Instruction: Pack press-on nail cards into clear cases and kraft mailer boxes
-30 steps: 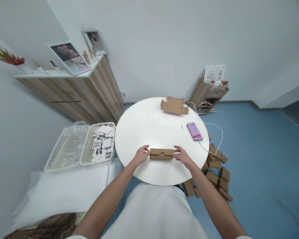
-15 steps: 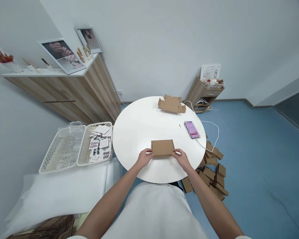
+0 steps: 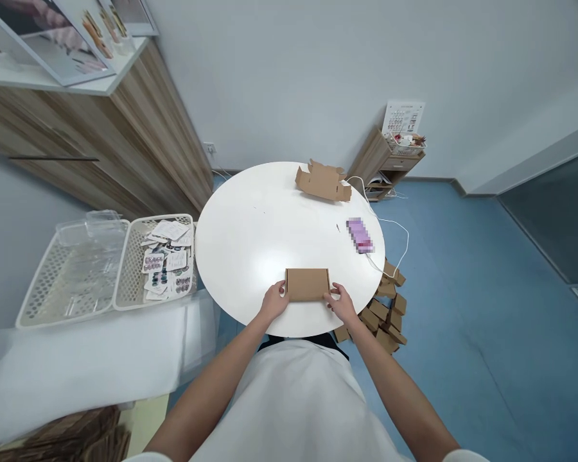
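Note:
A small brown cardboard box [image 3: 307,284], folded closed, is at the near side of the round white table [image 3: 241,237]. My left hand [image 3: 274,300] grips its left end, fingers and thumb closed at the near corner. At the right end, my right hand [image 3: 341,303] holds the near right corner between thumb and fingers. Farther back on the table lies an unfolded cardboard box blank [image 3: 324,181] with its flaps spread. A purple phone-like item [image 3: 359,235], blurred by pixelation, rests to the right with a white cable by it.
Two white baskets stand left of the table: one basket [image 3: 120,282] holds nail-set cards, the other [image 3: 29,301] clear plastic packs. Several brown boxes [image 3: 378,309] lie piled on the floor at right. A wooden cabinet [image 3: 158,128] stands at back left.
My view has shifted, moving the table left and up in the picture. The box stays between my hands, its front side now squarer to me, and my right fingers have shifted on its corner.

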Available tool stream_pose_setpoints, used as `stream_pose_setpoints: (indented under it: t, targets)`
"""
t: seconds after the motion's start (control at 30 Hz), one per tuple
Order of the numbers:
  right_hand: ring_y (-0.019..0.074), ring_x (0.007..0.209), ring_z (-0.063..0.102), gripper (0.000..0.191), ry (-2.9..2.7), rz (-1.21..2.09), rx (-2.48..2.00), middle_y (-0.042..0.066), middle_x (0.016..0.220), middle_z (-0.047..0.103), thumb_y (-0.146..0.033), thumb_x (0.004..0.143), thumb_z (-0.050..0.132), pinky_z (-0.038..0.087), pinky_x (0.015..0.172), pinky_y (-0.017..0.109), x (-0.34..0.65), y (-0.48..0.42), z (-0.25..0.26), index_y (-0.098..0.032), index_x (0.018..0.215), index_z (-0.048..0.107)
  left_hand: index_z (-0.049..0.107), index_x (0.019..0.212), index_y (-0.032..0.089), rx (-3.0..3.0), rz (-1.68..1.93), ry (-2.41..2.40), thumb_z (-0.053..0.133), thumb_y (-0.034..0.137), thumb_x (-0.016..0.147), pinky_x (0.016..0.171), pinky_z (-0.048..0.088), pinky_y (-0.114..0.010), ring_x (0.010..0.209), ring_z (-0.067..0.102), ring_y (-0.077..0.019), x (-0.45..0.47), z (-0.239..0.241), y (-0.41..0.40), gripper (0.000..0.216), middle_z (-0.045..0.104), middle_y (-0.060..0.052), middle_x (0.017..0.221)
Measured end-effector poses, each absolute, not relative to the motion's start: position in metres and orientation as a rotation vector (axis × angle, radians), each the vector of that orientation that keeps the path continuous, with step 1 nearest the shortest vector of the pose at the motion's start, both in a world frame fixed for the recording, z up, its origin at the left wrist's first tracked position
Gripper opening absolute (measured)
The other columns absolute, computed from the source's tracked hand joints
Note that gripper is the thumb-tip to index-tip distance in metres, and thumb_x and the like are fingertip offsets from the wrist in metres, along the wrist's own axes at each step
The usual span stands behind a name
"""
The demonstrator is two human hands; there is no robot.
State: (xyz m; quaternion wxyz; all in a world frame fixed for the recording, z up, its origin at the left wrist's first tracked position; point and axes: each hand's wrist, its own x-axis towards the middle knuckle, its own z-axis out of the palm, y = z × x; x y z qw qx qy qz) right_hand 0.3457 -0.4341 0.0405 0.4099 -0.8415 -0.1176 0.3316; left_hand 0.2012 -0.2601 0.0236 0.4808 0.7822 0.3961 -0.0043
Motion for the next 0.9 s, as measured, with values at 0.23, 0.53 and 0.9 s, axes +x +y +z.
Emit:
stream_pose_setpoints:
  t: [0.23,0.53,0.9]
  targets:
    - [0.0089,0.051,0.057,0.043,-0.313,0.949,-2.087,0.007,0.106,0.054,-0.033,0.075,0.045,0.047,0.057,0.027,0.36,-0.418,0.035,-0.023,0.116,0.042,0.041,0.122,0.02,2.038,-0.06,0.965,0.041,0.025,0.078,0.069,0.041,-0.028,0.079,0.056,-0.0174,0.211,0.028,-0.255,0.044,0.059,-0.005,0.092]
    - [0.0128,0.057,0.06,0.052,-0.204,0.722,-1.972,0.008,0.111,0.055,-0.035,0.071,0.051,0.049,0.06,0.03,0.385,-0.52,0.039,-0.022,0.12,0.04,0.025,0.131,0.022,2.09,0.006,0.739,0.046,0.028,0.077,0.069,0.045,-0.029,0.068,0.053,-0.0122,0.271,0.044,-0.337,0.058,0.047,-0.007,0.101]
    - [0.0229,0.086,0.059,0.055,0.28,0.261,-2.037,0.012,0.111,0.055,-0.041,0.067,0.056,0.05,0.072,0.036,0.483,-0.708,0.029,-0.016,0.114,0.047,0.032,0.127,0.016,2.016,-0.254,0.212,0.059,0.019,0.067,0.077,0.045,-0.033,0.099,0.049,-0.0222,0.461,0.041,-0.499,0.066,0.047,-0.013,0.11]
